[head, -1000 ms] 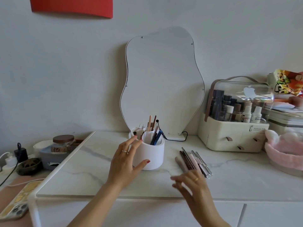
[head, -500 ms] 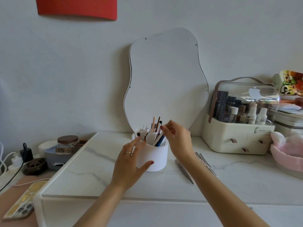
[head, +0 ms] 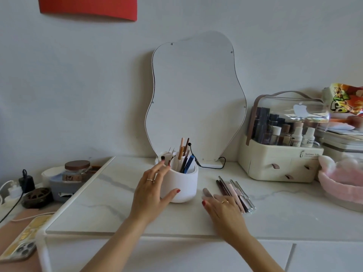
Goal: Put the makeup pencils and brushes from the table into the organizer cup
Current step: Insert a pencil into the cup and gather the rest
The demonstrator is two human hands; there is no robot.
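Right hand (head: 224,210) rests on pencils (head: 234,193) beside cup (head: 182,185).

Pale wall (head: 78,85), marble tabletop (head: 121,203)

Organizer cup (head: 181,186) sits mid-table (head: 110,209), pencils and brushes (head: 183,157) standing in it. Mirror (head: 194,95) is behind the cup, leaning on the wall. Row of loose pencils and brushes (head: 235,190) lies right of the cup (near ends under the right hand (head: 223,208)). Left hand (head: 151,192) is on the cup's left side. Cosmetics box (head: 279,163) is far right, jar (head: 77,169) far left, phone (head: 18,244) near left.
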